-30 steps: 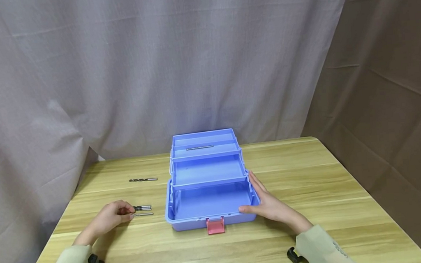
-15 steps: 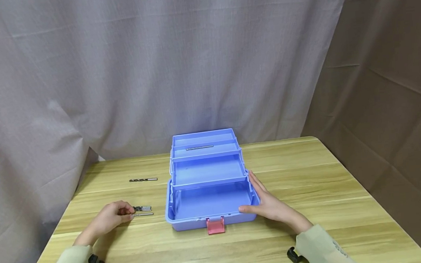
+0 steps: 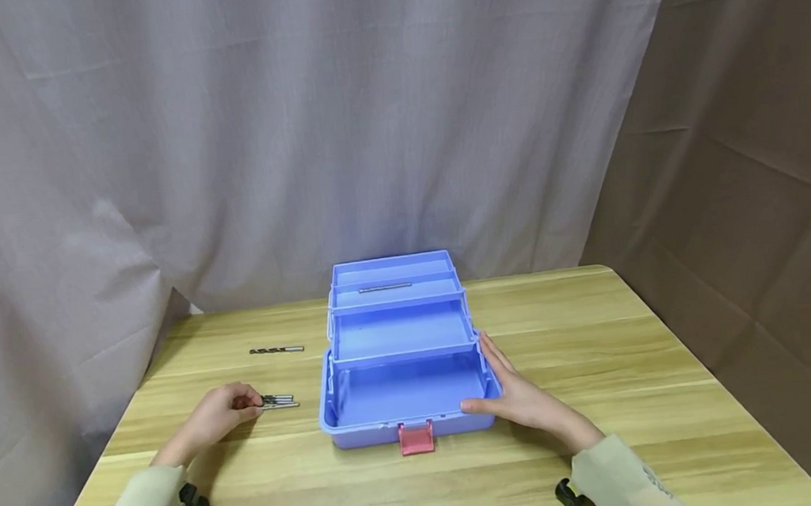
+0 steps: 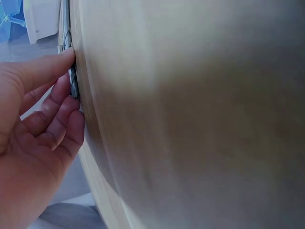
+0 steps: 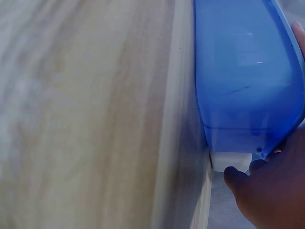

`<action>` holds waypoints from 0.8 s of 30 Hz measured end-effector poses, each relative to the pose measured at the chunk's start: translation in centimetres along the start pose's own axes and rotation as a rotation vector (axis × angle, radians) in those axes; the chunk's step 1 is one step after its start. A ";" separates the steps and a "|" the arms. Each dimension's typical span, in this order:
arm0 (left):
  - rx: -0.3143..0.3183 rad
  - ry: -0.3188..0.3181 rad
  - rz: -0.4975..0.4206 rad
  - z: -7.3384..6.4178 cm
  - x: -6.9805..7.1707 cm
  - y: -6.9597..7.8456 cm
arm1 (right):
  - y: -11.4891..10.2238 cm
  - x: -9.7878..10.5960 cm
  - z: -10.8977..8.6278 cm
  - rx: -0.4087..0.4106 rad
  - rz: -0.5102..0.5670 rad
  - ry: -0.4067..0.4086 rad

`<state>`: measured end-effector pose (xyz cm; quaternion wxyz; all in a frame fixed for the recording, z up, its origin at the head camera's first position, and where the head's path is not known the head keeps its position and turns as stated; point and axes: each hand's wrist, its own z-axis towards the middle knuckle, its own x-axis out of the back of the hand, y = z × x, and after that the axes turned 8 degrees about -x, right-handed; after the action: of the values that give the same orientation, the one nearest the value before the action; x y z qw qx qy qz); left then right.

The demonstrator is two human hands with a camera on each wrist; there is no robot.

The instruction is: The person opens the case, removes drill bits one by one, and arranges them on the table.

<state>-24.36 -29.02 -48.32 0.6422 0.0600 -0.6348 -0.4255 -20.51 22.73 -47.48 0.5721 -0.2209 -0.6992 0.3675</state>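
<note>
With thumb and fingertips, my left hand pinches the left ends of a few metal drill bits lying close together on the table. In the left wrist view, one fluted drill bit shows between the thumb and fingers, low at the tabletop. My right hand holds the front right corner of a blue toolbox, thumb over the front rim and fingers along the side. The toolbox stands open with its tiers unfolded. One thin drill bit lies in an upper tier.
A dark twist drill bit lies alone farther back on the wooden table. The toolbox's pink latch hangs down in front. A grey curtain closes off the back, and brown cloth hangs at the right.
My left hand has shifted slightly right and away from me, bringing the nearest drill bit up against the others. The right hand stays on the toolbox. The head view has tilted slightly.
</note>
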 end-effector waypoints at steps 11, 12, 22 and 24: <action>-0.012 0.007 0.035 1.2 -0.2 -0.7 | -0.1 0.3 -0.1 0.004 0.007 -0.009; -0.016 0.010 0.035 1.1 -0.2 -0.7 | -0.1 0.3 -0.1 0.006 0.007 -0.006; -0.012 0.024 0.045 0.3 0.4 -0.7 | -0.1 0.3 0.1 0.012 -0.001 0.000; -0.010 0.017 0.033 0.0 0.4 -0.7 | -0.1 0.2 0.1 0.011 0.001 -0.004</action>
<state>-24.78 -29.66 -48.44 0.6547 0.0498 -0.6281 -0.4175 -20.62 22.80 -47.28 0.5716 -0.2173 -0.6981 0.3724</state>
